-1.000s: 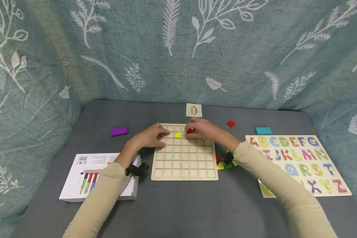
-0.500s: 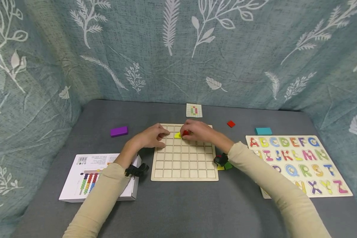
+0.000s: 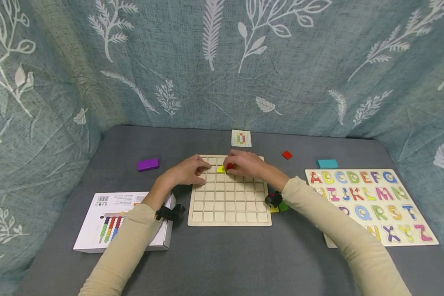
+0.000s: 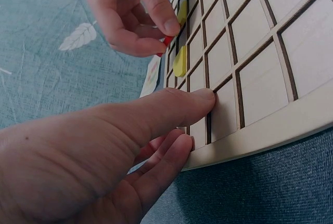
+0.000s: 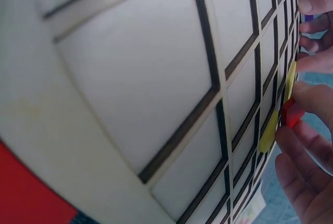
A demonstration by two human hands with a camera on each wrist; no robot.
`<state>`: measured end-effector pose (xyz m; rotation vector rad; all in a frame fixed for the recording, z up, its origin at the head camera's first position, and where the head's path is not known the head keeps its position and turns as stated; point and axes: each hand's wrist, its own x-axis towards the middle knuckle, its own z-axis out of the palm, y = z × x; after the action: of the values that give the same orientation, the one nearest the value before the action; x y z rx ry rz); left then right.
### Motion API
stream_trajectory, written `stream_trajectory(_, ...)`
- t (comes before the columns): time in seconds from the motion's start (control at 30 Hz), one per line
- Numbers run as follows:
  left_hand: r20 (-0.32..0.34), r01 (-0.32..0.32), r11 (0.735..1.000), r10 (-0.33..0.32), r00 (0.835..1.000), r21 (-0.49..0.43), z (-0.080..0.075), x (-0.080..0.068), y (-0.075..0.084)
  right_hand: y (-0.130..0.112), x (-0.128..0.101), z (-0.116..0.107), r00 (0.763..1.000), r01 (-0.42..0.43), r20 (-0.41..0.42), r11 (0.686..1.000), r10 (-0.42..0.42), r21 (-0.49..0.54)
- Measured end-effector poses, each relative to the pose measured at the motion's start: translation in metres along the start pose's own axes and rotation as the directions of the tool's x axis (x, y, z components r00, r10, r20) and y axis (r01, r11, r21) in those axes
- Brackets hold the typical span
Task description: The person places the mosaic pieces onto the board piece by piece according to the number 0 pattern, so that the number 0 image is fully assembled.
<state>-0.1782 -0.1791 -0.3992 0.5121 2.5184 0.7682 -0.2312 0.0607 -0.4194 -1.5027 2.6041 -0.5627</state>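
A wooden grid board (image 3: 229, 205) lies mid-table. My left hand (image 3: 201, 169) rests at its upper left edge, fingers straight, thumb on the frame; the left wrist view shows this left hand (image 4: 197, 120) pressing the board (image 4: 260, 78). My right hand (image 3: 234, 163) pinches a small red piece (image 3: 230, 166) over the second row, right beside a yellow piece (image 3: 220, 169) seated in a cell. The right wrist view shows the red piece (image 5: 291, 113) between my fingertips (image 5: 307, 146), touching a yellow piece (image 5: 268, 130). From the left wrist, the red piece (image 4: 167, 40) sits just above a yellow piece (image 4: 180, 62).
A pattern card (image 3: 241, 138) lies behind the board. A red tile (image 3: 287, 155), teal block (image 3: 327, 163) and alphabet puzzle (image 3: 373, 201) are to the right, loose pieces (image 3: 281, 206) by the board's right edge. Purple block (image 3: 148, 165) and white box (image 3: 126, 222) sit left.
My right hand carried the red piece left and down, from the board's upper middle to beside the yellow piece. The left hand stayed on the board's edge.
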Motion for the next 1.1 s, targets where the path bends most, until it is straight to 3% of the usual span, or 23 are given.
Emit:
stream_trajectory(0.37,0.006,0.003,1.0,-0.003,1.0,-0.002,-0.0005,0.0011,0.0004,-0.0004,-0.0018,0.0034,1.0,-0.008,0.007,1.0,0.008,0.027)
stream_trajectory(1.1,-0.01,-0.03,1.0,0.03,0.999,0.005,-0.0004,0.001,-0.0018,-0.0003,-0.0046,0.0071,0.998,0.029,-0.065,0.999,-0.026,0.046)
